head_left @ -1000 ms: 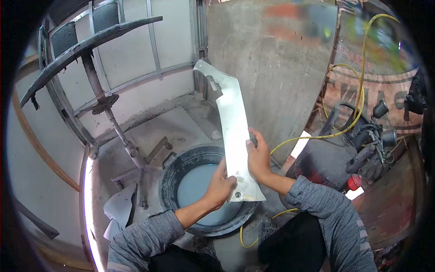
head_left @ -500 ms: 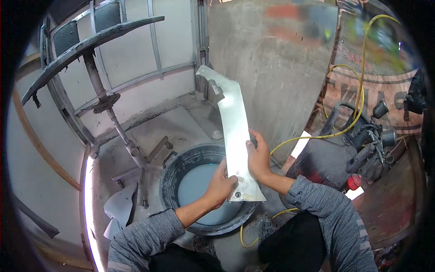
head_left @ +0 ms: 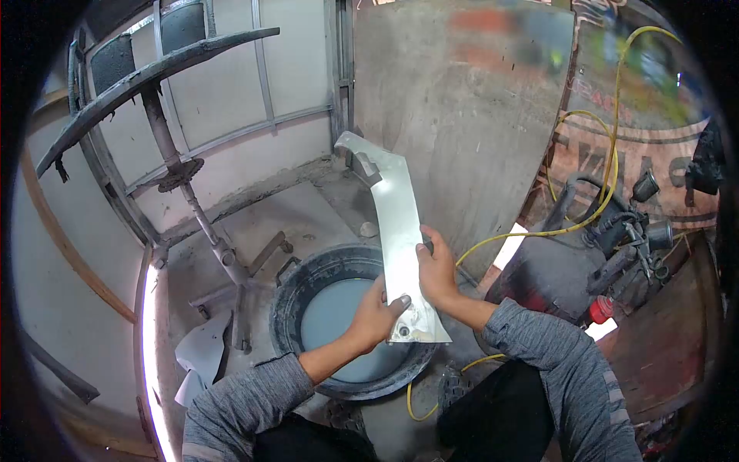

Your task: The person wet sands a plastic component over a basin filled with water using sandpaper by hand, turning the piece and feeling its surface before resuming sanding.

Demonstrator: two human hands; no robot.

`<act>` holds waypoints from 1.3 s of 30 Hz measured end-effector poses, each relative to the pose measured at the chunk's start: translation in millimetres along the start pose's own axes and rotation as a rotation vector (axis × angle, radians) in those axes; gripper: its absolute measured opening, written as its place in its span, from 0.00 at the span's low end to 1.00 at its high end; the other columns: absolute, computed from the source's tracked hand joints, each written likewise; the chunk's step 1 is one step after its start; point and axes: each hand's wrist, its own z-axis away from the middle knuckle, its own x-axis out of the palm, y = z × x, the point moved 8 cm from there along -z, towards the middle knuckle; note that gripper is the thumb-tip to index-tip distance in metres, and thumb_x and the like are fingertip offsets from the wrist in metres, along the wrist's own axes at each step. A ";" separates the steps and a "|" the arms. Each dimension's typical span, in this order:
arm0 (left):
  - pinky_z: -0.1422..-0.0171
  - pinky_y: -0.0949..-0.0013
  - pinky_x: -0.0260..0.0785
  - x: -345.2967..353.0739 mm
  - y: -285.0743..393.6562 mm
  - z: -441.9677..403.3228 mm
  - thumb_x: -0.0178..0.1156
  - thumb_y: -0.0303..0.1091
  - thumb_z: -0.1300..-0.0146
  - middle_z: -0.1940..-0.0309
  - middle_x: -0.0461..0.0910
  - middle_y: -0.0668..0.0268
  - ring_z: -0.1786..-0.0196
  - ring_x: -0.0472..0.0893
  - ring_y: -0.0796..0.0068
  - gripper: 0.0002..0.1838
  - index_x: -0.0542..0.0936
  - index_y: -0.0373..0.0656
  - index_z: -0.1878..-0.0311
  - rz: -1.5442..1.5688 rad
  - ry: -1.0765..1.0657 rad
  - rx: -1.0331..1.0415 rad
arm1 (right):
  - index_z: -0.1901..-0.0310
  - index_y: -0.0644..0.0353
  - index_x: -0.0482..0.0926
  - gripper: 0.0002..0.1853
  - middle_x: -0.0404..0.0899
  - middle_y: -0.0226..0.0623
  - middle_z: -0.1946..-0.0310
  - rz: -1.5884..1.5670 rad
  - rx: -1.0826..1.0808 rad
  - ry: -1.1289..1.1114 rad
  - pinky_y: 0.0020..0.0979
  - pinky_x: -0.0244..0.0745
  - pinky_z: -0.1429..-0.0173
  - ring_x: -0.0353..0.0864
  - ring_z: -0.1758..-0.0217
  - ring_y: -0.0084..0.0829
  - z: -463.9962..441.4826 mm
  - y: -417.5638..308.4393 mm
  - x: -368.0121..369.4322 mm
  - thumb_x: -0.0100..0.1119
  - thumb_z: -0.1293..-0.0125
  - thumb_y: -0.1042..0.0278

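A long white plastic panel [head_left: 398, 223], like a piece of vehicle trim, is held upright above a black tub [head_left: 289, 346]. Its far end bends to the left and has a notch. A small round hole shows near its lower end. My left hand [head_left: 375, 314] grips the lower left edge, thumb on the front face. My right hand [head_left: 437, 271] grips the right edge a little higher, thumb on the face and fingers behind. Cloudy greyish water [head_left: 327, 312] lies in the tub, below the panel.
A metal stand [head_left: 165, 131] with a curved bar rises at left. White panel pieces [head_left: 202, 350] lie on the floor near it. At right are a dark tank [head_left: 546, 269], spray guns [head_left: 647, 239] and a yellow hose [head_left: 616, 146]. A large board [head_left: 462, 131] leans behind.
The panel's far end has dipped slightly toward me. Both hands keep their hold, with only a tiny shift.
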 end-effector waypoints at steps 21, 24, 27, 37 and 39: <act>0.55 0.66 0.76 -33.0 -44.3 -7.3 0.51 0.37 0.31 0.55 0.80 0.61 0.58 0.79 0.73 0.19 0.75 0.36 0.42 -0.191 -0.057 -0.409 | 0.42 0.64 0.74 0.23 0.81 0.44 0.67 0.285 0.122 -0.109 0.38 0.74 0.55 0.81 0.64 0.37 9.1 36.4 8.5 0.61 0.37 0.65; 0.57 0.63 0.80 -37.6 -47.6 -10.2 0.46 0.35 0.31 0.59 0.79 0.61 0.59 0.81 0.71 0.18 0.76 0.34 0.46 -0.126 -0.117 -0.449 | 0.42 0.65 0.75 0.24 0.81 0.43 0.68 0.292 0.179 -0.138 0.37 0.74 0.55 0.81 0.64 0.36 10.4 45.8 9.1 0.63 0.38 0.65; 0.59 0.66 0.81 -39.6 -54.5 -16.4 0.47 0.29 0.32 0.60 0.78 0.61 0.61 0.81 0.72 0.18 0.76 0.33 0.44 -0.283 -0.179 -0.387 | 0.43 0.63 0.75 0.23 0.82 0.47 0.62 0.298 0.231 -0.164 0.38 0.74 0.50 0.82 0.57 0.40 6.6 59.3 11.1 0.64 0.38 0.65; 0.61 0.65 0.83 -58.0 -37.2 -20.0 0.53 0.25 0.30 0.61 0.79 0.61 0.64 0.82 0.70 0.15 0.73 0.28 0.43 -0.346 -0.146 -0.385 | 0.45 0.59 0.77 0.21 0.83 0.49 0.57 0.276 0.336 -0.166 0.40 0.74 0.46 0.83 0.52 0.43 6.0 76.2 9.1 0.65 0.39 0.63; 0.61 0.66 0.83 -57.4 -30.1 -19.4 0.54 0.25 0.31 0.61 0.79 0.61 0.63 0.83 0.70 0.14 0.73 0.28 0.46 -0.361 -0.145 -0.362 | 0.45 0.59 0.77 0.21 0.83 0.50 0.57 0.252 0.339 -0.162 0.40 0.73 0.45 0.83 0.51 0.44 6.4 77.4 9.2 0.65 0.39 0.63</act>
